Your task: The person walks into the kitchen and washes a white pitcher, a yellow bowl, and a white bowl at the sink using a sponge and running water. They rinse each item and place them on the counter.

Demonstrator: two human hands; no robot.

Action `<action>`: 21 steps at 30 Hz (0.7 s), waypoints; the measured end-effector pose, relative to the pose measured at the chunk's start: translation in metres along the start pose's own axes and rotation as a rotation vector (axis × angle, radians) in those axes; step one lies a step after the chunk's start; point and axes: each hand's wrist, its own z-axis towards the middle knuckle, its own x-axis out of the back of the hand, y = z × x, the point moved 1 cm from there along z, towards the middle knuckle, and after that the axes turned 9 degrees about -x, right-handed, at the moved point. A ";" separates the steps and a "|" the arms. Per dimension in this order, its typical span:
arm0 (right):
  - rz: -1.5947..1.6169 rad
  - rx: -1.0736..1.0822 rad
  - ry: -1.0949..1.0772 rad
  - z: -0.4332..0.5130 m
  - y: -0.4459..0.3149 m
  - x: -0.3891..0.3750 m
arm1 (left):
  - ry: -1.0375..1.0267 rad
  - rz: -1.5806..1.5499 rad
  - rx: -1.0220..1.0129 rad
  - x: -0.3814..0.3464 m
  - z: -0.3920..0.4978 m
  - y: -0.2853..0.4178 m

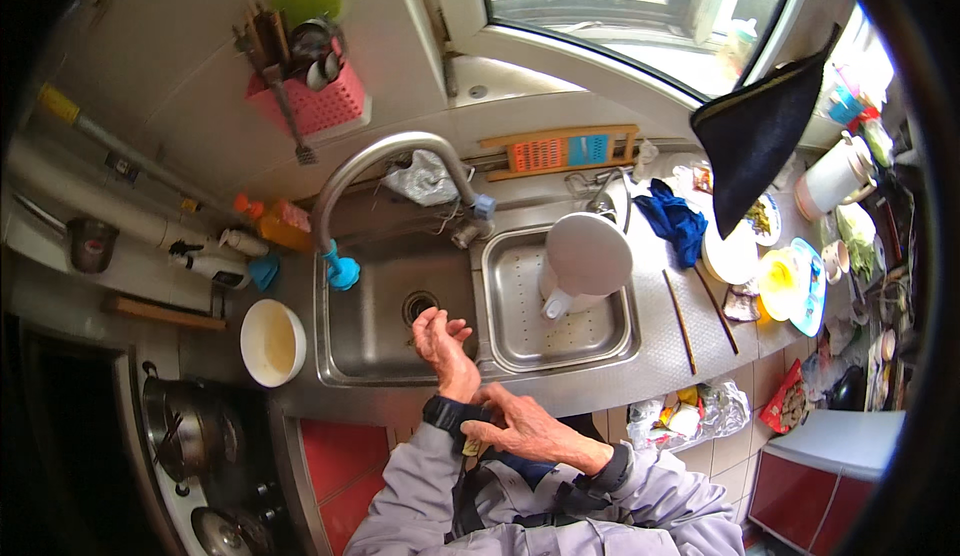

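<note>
Over the front edge of the steel sink, my left hand is held palm up, its fingers loosely curled with nothing in them. A black band circles my left wrist at the end of the grey sleeve. My right hand reaches across and pinches this band between thumb and fingers. A small yellowish tab shows just below the right thumb. Another black band sits on my right wrist. The curved faucet, with a blue nozzle, stands above the sink.
Right of the sink, a perforated steel basin holds a white pitcher-like vessel. Two chopsticks, a blue cloth and dishes lie farther right. A white bowl stands at left, near a pot on the stove. Dark fabric hangs at upper right.
</note>
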 end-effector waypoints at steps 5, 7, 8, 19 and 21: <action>0.086 0.105 0.006 -0.009 0.025 0.017 | -0.166 0.045 0.006 0.009 0.001 0.017; 0.049 0.076 0.014 -0.017 0.045 0.031 | -0.265 0.088 0.022 0.012 0.001 0.027; 0.035 0.049 0.067 -0.022 0.058 0.037 | -0.308 0.129 0.046 0.013 0.001 0.030; -0.002 -0.173 0.434 -0.044 0.183 0.107 | -1.011 0.745 -0.208 -0.033 -0.056 0.000; -0.104 -0.171 0.524 -0.043 0.197 0.121 | -1.007 0.871 -0.203 -0.045 -0.060 -0.008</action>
